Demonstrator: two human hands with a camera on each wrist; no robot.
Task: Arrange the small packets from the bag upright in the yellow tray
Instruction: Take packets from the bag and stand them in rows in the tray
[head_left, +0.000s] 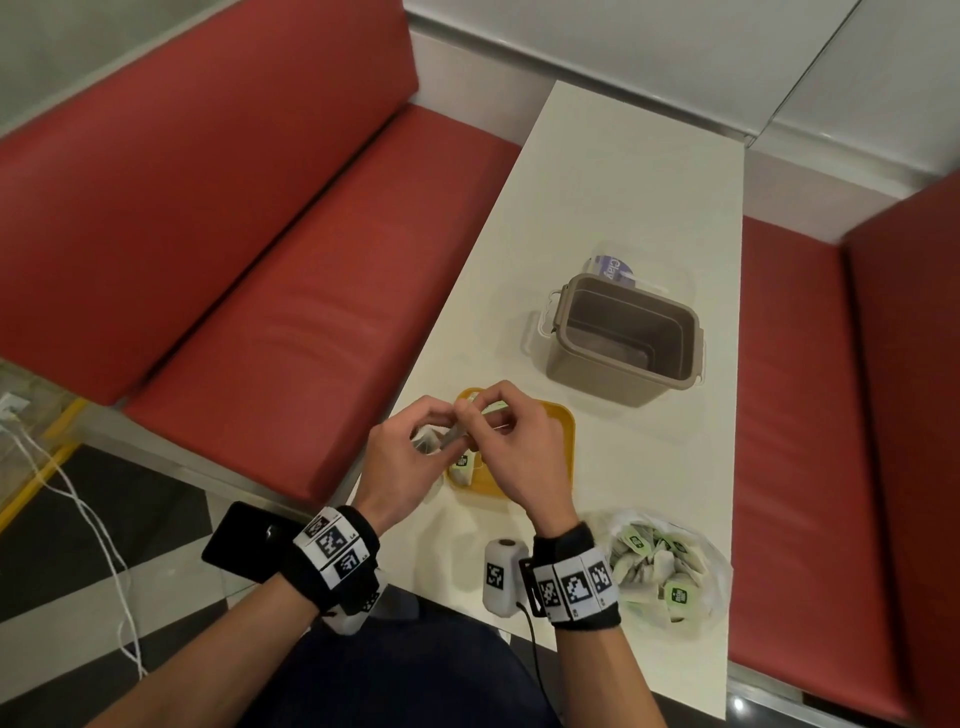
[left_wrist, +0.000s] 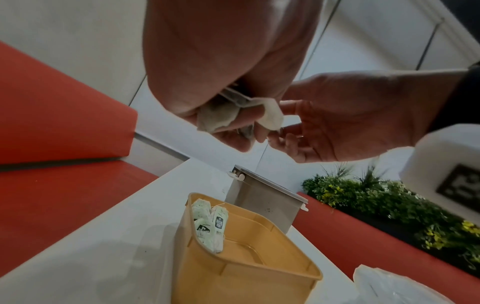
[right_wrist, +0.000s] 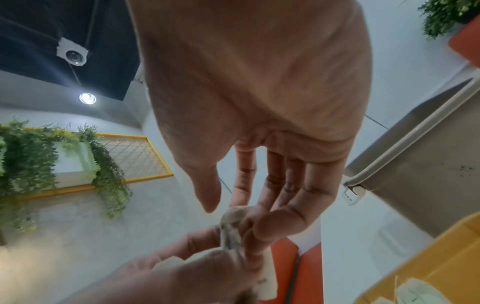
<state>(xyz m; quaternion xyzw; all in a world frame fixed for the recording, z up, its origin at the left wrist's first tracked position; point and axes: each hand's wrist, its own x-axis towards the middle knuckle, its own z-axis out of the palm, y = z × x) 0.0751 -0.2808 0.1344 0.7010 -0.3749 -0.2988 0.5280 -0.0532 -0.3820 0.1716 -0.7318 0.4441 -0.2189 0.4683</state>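
Packets: a few small tea-bag packets (left_wrist: 218, 117) sit bunched in the left hand (head_left: 410, 457), fingers curled around them, above the near-left corner of the yellow tray (head_left: 563, 431). Right hand (head_left: 514, 452) meets it from the right. Its fingertips (right_wrist: 262, 228) pinch one grey-white packet (right_wrist: 230, 228) out of the bunch. Thumb is off the packet in the right wrist view; remaining fingers loosely extended.

Both hands touch at the fingertips, held up off the table (head_left: 623, 208), not resting on anything.

Directly under the hands: yellow tray, with two or three green-and-white packets (left_wrist: 210, 222) standing upright against the wall nearest the left hand. Rest of tray floor bare. More packets there may be hidden by the hands in the head view, can't tell.

Behind the right wrist, toward the person: clear plastic bag (head_left: 670, 566) lying open on the table, full of loose packets with green labels. Between the two wrists, at the table edge: white cylinder-shaped device (head_left: 501, 577) with a black-and-white marker and a cable.

Beyond the hands, past the tray: grey-brown plastic bin (head_left: 623, 338) with clip handles, open top, nothing clearly visible inside. Just behind it, a clear lid or container with a "Clay" label (head_left: 613, 270).

Red bench seats (head_left: 260, 234) on both sides of the table. Planters with greenery (left_wrist: 389, 201) show in the wrist views, far off.
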